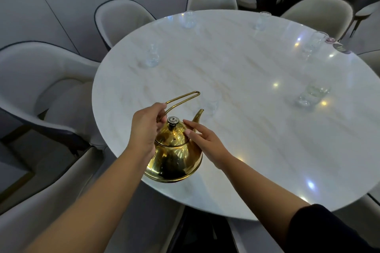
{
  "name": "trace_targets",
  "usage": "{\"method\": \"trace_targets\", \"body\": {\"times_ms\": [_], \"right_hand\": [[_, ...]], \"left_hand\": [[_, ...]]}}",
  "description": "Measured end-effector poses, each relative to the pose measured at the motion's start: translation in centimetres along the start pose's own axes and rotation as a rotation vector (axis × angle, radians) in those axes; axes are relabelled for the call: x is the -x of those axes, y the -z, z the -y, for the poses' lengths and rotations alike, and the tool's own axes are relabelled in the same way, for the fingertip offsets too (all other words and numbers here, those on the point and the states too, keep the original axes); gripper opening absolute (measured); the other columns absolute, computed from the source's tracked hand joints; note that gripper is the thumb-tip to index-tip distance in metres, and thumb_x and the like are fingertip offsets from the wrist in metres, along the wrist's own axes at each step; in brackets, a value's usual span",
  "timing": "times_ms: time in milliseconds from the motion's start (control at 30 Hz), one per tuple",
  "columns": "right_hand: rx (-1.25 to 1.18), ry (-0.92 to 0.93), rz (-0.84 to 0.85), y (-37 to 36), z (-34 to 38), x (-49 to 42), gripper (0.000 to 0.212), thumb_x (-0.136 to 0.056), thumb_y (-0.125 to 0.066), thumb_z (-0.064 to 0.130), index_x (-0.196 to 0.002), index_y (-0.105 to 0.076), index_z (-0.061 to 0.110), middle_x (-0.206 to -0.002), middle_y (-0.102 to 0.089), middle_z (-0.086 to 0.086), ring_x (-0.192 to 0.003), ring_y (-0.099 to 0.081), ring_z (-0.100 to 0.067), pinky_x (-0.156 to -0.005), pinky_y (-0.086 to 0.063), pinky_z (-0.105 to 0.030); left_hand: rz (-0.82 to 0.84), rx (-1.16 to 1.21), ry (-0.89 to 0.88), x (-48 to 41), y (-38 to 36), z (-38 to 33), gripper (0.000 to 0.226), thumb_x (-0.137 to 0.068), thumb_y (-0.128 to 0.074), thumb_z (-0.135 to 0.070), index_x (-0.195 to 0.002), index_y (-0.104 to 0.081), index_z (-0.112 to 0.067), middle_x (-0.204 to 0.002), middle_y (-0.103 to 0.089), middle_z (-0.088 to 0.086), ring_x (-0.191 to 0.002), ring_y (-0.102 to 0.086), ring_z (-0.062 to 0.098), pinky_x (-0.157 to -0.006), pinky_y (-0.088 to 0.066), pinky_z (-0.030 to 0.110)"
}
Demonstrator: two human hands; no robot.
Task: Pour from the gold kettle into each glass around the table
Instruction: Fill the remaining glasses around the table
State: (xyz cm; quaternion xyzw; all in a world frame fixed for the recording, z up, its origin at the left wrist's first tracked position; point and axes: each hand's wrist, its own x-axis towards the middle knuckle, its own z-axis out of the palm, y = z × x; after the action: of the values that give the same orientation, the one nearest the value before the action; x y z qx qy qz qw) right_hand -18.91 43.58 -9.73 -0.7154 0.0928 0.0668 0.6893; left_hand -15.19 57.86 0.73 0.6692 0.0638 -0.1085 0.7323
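The gold kettle [174, 158] is at the table's [257, 160] near edge, spout toward the closest glass [213, 103]. The left hand [147, 127] grips its wire handle [183, 98] with curled fingers, and the right hand [205, 139] rests straight fingers on the lid [174, 136]. Pouring seems about to begin: tip gently over that glass.

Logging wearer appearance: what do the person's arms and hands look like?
The left hand and right hand are bare: no gloves, rings or watch visible. The left forearm is uncovered to the frame edge; a black sleeve covers the right arm near the elbow.
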Motion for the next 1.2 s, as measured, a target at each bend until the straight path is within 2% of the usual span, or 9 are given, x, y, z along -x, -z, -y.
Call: {"method": "trace_targets", "body": {"times_ms": [167, 300, 467, 533, 633, 767, 900, 1067, 1200], "right_hand": [[-0.044, 0.001, -0.035, 2.0, 1.0, -3.2, 0.043, -0.086, -0.059, 0.048, -0.127, -0.058, 0.037, -0.128, -0.06, 0.0, -0.112, -0.062, -0.02, -0.093, -0.055, -0.035], [-0.096, 0.004, -0.062, 3.2, 1.8, -5.1, 0.038, -0.091, -0.058, 0.041, -0.128, -0.059, 0.034, -0.124, -0.062, 0.002, -0.108, -0.062, -0.013, -0.09, -0.055, -0.027], [-0.166, -0.025, -0.095, 4.1, 2.0, -6.8, 0.035, -0.09, -0.058, 0.044, -0.124, -0.062, 0.036, -0.126, -0.061, 0.006, -0.11, -0.059, -0.011, -0.094, -0.052, -0.032], [-0.212, -0.034, -0.112, 4.4, 2.1, -7.3, 0.034, -0.09, -0.057, 0.042, -0.123, -0.062, 0.035, -0.123, -0.062, 0.008, -0.105, -0.06, -0.006, -0.091, -0.052, -0.029], [-0.262, -0.046, -0.123, 4.5, 2.1, -7.9, 0.034, -0.091, -0.056, 0.041, -0.124, -0.063, 0.033, -0.122, -0.063, 0.008, -0.104, -0.059, -0.005, -0.091, -0.052, -0.031], [-0.332, -0.059, -0.125, 4.4, 2.2, -8.4, 0.034, -0.093, -0.054, 0.038, -0.125, -0.063, 0.029, -0.11, -0.067, 0.014, -0.097, -0.062, -0.002, -0.08, -0.054, -0.025], [-0.38, -0.071, -0.129, 4.4, 2.2, -8.6, 0.026, -0.094, -0.052, 0.04, -0.117, -0.064, 0.035, -0.103, -0.069, 0.015, -0.098, -0.063, -0.007, -0.072, -0.055, -0.026], [-0.44, -0.11, -0.15, 4.1, 2.0, -8.8, 0.026, -0.093, -0.051, 0.044, -0.114, -0.065, 0.036, -0.115, -0.067, 0.008, -0.114, -0.058, -0.018, -0.094, -0.052, -0.045], [-0.47, -0.125, -0.159, 4.1, 2.1, -8.9, 0.028, -0.094, -0.051, 0.044, -0.116, -0.064, 0.035, -0.116, -0.065, 0.006, -0.116, -0.056, -0.019, -0.093, -0.051, -0.044]], "left_hand": [[0.0, -0.1, -0.018, -3.5, -2.7, -1.4, 0.038, -0.089, -0.055, -0.017, -0.052, -0.048, -0.014, -0.052, -0.044, -0.002, -0.033, -0.031, 0.003, -0.049, -0.029, 0.018], [0.014, -0.162, -0.035, -5.8, -4.6, -2.4, 0.036, -0.089, -0.055, -0.019, -0.054, -0.05, -0.014, -0.054, -0.046, -0.001, -0.034, -0.032, 0.002, -0.051, -0.03, 0.021], [0.08, -0.249, -0.04, -8.3, -6.5, -3.3, 0.037, -0.091, -0.052, -0.019, -0.055, -0.05, -0.012, -0.044, -0.047, -0.008, -0.031, -0.034, 0.002, -0.037, -0.03, 0.012], [0.098, -0.293, -0.037, -9.3, -7.1, -3.6, 0.036, -0.091, -0.053, -0.019, -0.056, -0.051, -0.012, -0.047, -0.048, -0.007, -0.031, -0.035, 0.002, -0.035, -0.028, 0.011], [0.114, -0.354, -0.031, -10.5, -7.9, -3.7, 0.035, -0.09, -0.055, -0.021, -0.056, -0.053, -0.012, -0.047, -0.048, -0.007, -0.034, -0.032, 0.002, -0.035, -0.027, 0.013], [0.123, -0.435, -0.002, -11.4, -8.8, -4.1, 0.035, -0.091, -0.054, -0.025, -0.058, -0.055, -0.012, -0.039, -0.045, -0.011, -0.035, -0.031, 0.004, -0.038, -0.027, 0.016], [0.161, -0.493, 0.016, -11.9, -9.6, -4.7, 0.036, -0.092, -0.052, -0.025, -0.059, -0.055, -0.01, -0.034, -0.041, -0.01, -0.036, -0.029, 0.007, -0.045, -0.025, 0.021], [0.179, -0.568, 0.035, -11.9, -10.7, -5.3, 0.036, -0.093, -0.051, -0.024, -0.061, -0.055, -0.009, -0.032, -0.041, -0.01, -0.04, -0.031, 0.009, -0.048, -0.026, 0.021], [0.19, -0.605, 0.033, -11.9, -11.2, -5.6, 0.035, -0.094, -0.05, -0.023, -0.063, -0.056, -0.009, -0.049, -0.042, -0.001, -0.044, -0.033, 0.011, -0.05, -0.028, 0.021]]}}
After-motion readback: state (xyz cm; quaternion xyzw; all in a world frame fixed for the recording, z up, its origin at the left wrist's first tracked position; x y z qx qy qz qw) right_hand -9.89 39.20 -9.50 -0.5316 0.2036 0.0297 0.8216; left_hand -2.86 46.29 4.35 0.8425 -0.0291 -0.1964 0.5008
